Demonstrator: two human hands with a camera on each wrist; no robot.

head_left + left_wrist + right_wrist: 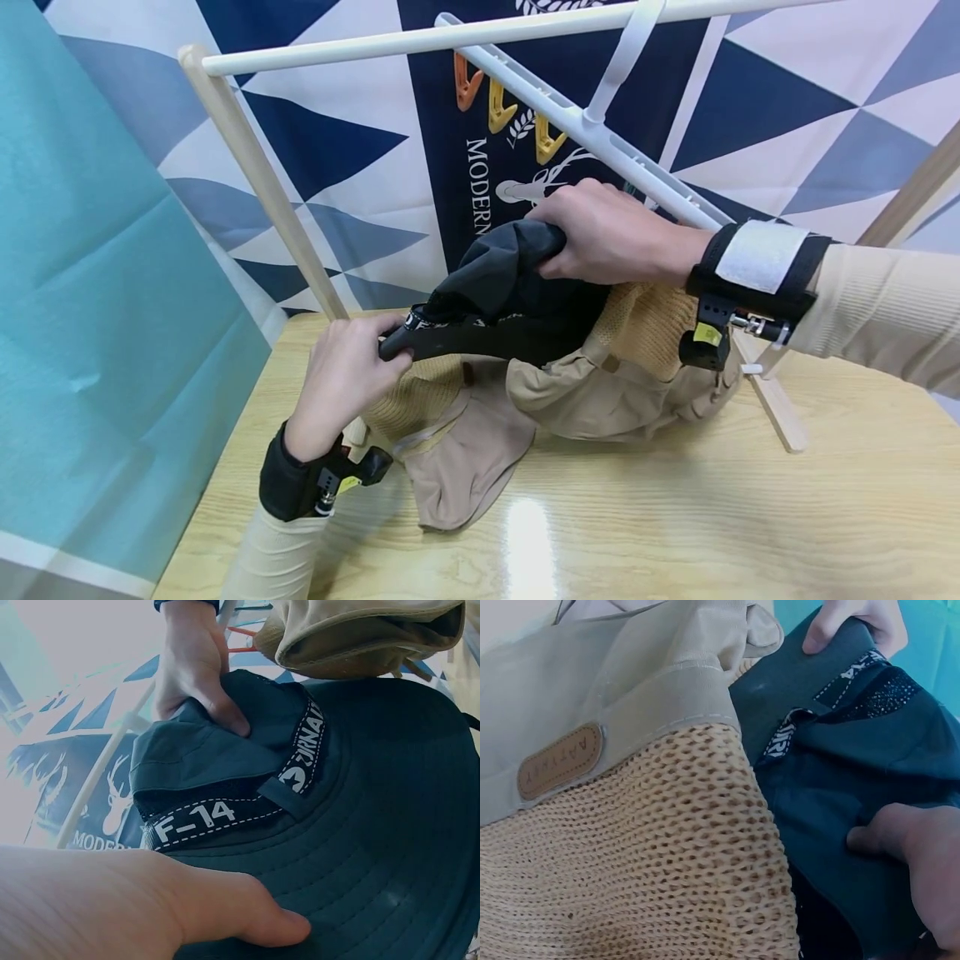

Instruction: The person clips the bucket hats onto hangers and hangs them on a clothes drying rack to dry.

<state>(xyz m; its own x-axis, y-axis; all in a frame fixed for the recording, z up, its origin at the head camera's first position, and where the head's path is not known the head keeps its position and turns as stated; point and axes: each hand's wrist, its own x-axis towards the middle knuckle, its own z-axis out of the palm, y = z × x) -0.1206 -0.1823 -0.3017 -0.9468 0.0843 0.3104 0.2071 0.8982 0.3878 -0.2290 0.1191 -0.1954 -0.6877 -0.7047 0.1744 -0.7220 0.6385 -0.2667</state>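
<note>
A dark sun hat (491, 279) with a lettered band is stretched between my two hands, above the table. My left hand (351, 367) pinches its brim at the left, thumb on top. With the fingers of my right hand (603, 233) I grip the crown fabric at the upper right. White "F-14" lettering shows on the hat band (202, 819) in the left wrist view. Just behind and below are two beige hats with knit crowns: one at the left (476, 475) and one at the right (592, 400). A brown label (561, 761) is on the band in the right wrist view.
Overhead runs a white rod (420, 40) on a wooden post (266, 183). From it hangs a white hanger bar (562, 117), slanting down behind my right hand, with orange (467, 87) and yellow clips (551, 142). A wooden foot (776, 408) stands on the table (675, 517).
</note>
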